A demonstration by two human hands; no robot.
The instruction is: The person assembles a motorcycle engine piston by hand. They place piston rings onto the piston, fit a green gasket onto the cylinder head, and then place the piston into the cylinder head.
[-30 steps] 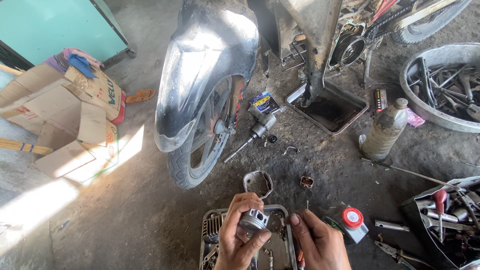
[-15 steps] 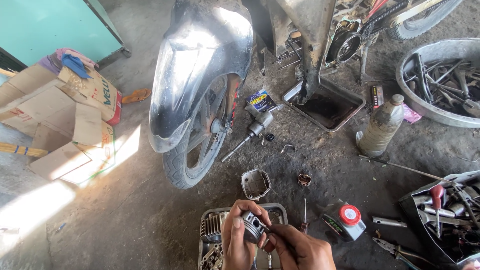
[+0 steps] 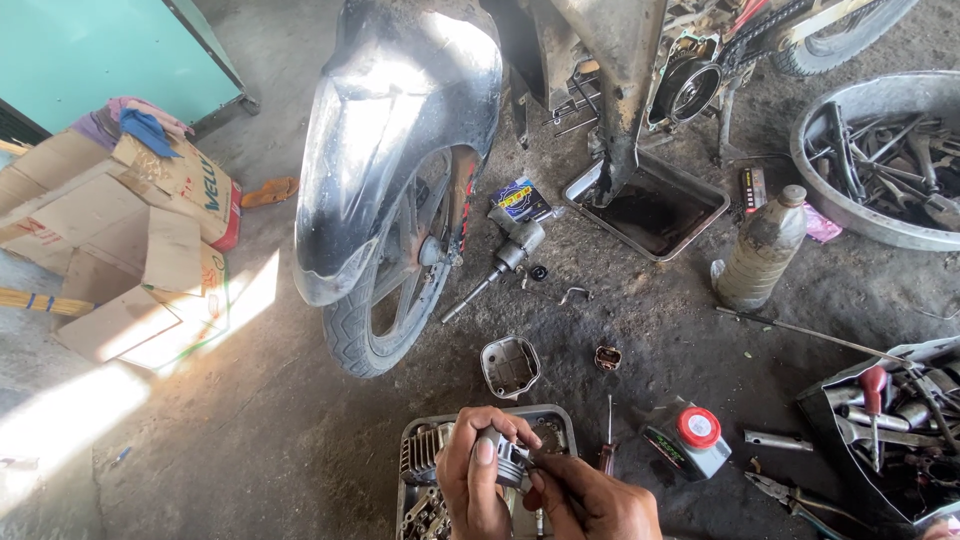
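My left hand (image 3: 478, 480) grips a small grey metal piston (image 3: 503, 460) at the bottom centre of the head view. My right hand (image 3: 590, 500) comes in from the right, its fingertips pinched on the piston's side. Both hands hover over a grey tray (image 3: 412, 492) holding a finned engine cylinder (image 3: 424, 453) and other metal parts. Just beyond the tray a small metal cover (image 3: 509, 365) lies on the dirty concrete floor.
A motorcycle's front wheel (image 3: 395, 285) and fender (image 3: 385, 130) stand ahead, an oil drain pan (image 3: 650, 212) under the engine. A dusty bottle (image 3: 758, 250), red-capped oil bottle (image 3: 685, 440), screwdriver (image 3: 607, 440), power tool (image 3: 500, 258), tool tubs (image 3: 880, 150) at right, cardboard boxes (image 3: 120, 230) at left.
My right hand has shifted from beside the tray onto the piston and now pinches it. The view has drifted slightly; the piston stays in my left hand.
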